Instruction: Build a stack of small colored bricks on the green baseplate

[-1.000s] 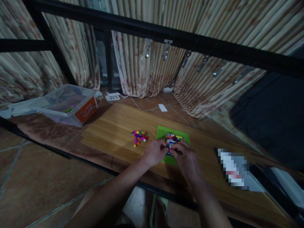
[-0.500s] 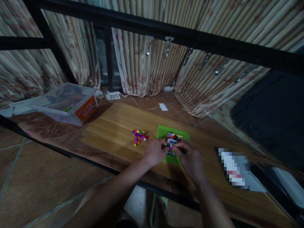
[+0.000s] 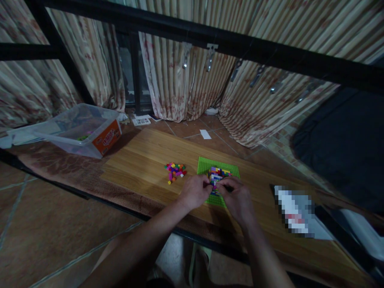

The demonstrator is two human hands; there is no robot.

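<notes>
A structure of multicoloured building bricks (image 3: 218,173) stands on the green studded baseplate (image 3: 204,163). My left hand (image 3: 196,191) is closed at the structure's near left side, thumb and fingertips against the bricks. From the right, my right hand (image 3: 237,196) pinches at its near part, with the fingertips close to those of the left. My fingers hide some of the bricks, and whether a loose one is between them cannot be made out. To the left of the baseplate lies a small pile of loose bricks (image 3: 175,169) in pink, orange, yellow, green and other colours.
All this rests on a wooden board (image 3: 144,154). A clear plastic box (image 3: 75,138) with an orange label stands at the far left, some bricks inside. A blurred-out packet (image 3: 292,212) lies to the right. A dark metal bar (image 3: 168,28) crosses above, before curtains (image 3: 180,88).
The view has shifted very slightly. Both hands stay at the brick structure, with the right fingers moved only a little.
</notes>
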